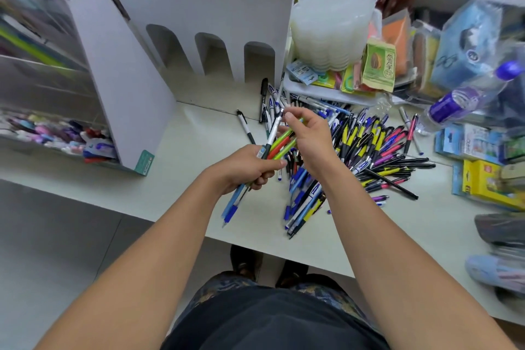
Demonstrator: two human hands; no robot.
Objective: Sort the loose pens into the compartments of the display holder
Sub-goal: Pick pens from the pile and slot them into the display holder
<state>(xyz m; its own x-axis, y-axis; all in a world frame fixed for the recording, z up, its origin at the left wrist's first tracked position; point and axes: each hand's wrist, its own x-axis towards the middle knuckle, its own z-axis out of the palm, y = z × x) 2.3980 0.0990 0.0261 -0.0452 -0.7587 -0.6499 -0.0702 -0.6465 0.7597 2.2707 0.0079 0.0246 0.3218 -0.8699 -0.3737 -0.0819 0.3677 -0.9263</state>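
Your left hand [250, 169] grips a bunch of pens [277, 145]. Your right hand [308, 136] pinches the top of one. More pens [369, 150] lie on the table [199, 133].

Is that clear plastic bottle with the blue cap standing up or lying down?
Lying down: the clear plastic bottle rests tilted on clutter, blue cap pointing sideways.

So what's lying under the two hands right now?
Under the left hand and right hand lies the loose pen pile on the table. Pens directly beneath are hidden.
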